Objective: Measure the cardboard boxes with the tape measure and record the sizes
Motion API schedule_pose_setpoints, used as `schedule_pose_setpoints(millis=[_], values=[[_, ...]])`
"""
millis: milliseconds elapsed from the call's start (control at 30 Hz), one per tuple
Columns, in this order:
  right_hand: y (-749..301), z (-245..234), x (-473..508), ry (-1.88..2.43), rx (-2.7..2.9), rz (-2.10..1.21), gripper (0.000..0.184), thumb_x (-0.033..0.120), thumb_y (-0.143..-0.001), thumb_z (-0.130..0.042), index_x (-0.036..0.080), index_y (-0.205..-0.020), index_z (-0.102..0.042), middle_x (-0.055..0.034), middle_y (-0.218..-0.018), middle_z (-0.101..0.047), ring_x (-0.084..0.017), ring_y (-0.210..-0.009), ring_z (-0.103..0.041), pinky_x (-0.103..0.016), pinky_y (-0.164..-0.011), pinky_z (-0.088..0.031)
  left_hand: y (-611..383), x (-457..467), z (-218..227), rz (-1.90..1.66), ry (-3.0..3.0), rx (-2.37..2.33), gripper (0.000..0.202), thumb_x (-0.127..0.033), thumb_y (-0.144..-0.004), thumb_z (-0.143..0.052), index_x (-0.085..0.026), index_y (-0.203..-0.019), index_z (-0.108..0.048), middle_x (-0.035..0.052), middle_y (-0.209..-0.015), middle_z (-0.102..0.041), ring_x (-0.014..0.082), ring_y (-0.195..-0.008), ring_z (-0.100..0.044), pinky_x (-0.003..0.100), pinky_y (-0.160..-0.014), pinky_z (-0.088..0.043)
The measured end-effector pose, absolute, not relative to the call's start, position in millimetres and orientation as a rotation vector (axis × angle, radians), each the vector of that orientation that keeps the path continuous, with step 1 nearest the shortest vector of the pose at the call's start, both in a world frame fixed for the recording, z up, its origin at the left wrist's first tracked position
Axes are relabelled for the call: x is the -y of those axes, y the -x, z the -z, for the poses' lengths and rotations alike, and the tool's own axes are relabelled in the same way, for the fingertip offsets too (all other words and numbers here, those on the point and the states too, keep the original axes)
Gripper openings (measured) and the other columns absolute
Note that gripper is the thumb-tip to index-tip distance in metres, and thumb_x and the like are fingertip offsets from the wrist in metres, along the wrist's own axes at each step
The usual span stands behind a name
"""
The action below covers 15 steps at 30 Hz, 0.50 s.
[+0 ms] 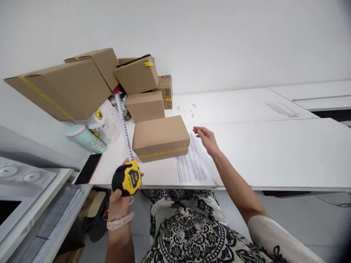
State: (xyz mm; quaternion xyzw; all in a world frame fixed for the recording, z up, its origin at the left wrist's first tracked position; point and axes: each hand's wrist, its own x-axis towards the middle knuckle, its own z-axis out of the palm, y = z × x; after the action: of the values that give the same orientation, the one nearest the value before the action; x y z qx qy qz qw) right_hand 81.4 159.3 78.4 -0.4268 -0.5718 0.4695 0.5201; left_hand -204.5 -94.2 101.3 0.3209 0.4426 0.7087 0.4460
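Observation:
My left hand [120,199] is closed around a yellow and black tape measure [127,179]. Its white blade [125,131] is pulled out and points away from me, along the left side of a closed cardboard box [161,133] with yellow tape around its lower side. To the right of that box, a little apart from it, hovers my right hand [206,139], fingers loosely bent and nothing visible in them. Below this hand, a printed sheet of paper [193,166] lies on the table, partly under the box.
More cardboard boxes [74,86] are piled at the back left against the wall. A mint green tumbler [87,138] leans beside a white avocado-printed package [108,120]. A dark phone [88,168] lies near the left edge of the white table [260,153]. A microwave [20,197] stands at far left.

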Motion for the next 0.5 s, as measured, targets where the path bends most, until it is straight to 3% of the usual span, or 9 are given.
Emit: schedule_pose_setpoints(millis=[167,300,400,500], values=[[-81,-36,-143,1.069,1.497,-1.339,0.057,0.019,-0.075,-0.053,0.027,-0.13,-0.064,-0.0041,-0.143,-0.058,-0.025,-0.133,-0.051,-0.046,-0.113,-0.037,240,57,-80,-1.804,-0.804,-1.052,0.072,-0.047,-0.054,-0.084,-0.022,-0.12,-0.067,0.0118,-0.124,-0.064,0.0376,-0.098,-0.069,0.044,-0.066,-0.063],[-75,-47,-130,0.926,1.623,-1.455,0.069,0.014,-0.072,-0.051,0.031,-0.138,-0.058,0.0008,-0.148,-0.054,-0.025,-0.141,-0.042,-0.047,-0.116,-0.034,258,32,-74,-1.78,-0.773,-0.933,0.073,-0.051,-0.049,-0.084,-0.016,-0.112,-0.07,0.0141,-0.112,-0.067,0.0358,-0.088,-0.07,0.038,-0.055,-0.06],[-78,-76,-121,0.889,1.687,-1.398,0.065,0.02,-0.078,-0.055,0.029,-0.143,-0.054,-0.0033,-0.145,-0.056,-0.028,-0.133,-0.048,-0.046,-0.106,-0.044,262,27,-90,-1.813,-0.781,-0.892,0.076,-0.055,-0.047,-0.083,-0.015,-0.111,-0.071,0.015,-0.111,-0.068,0.0349,-0.084,-0.069,0.034,-0.049,-0.056],[-85,-109,-110,0.926,1.73,-1.202,0.062,0.038,-0.084,-0.063,0.029,-0.144,-0.052,-0.0087,-0.142,-0.055,-0.029,-0.123,-0.053,-0.045,-0.095,-0.05,260,27,-120,-1.858,-0.809,-0.864,0.078,-0.057,-0.045,-0.083,-0.017,-0.11,-0.071,0.0157,-0.116,-0.068,0.0365,-0.088,-0.069,0.034,-0.05,-0.056]])
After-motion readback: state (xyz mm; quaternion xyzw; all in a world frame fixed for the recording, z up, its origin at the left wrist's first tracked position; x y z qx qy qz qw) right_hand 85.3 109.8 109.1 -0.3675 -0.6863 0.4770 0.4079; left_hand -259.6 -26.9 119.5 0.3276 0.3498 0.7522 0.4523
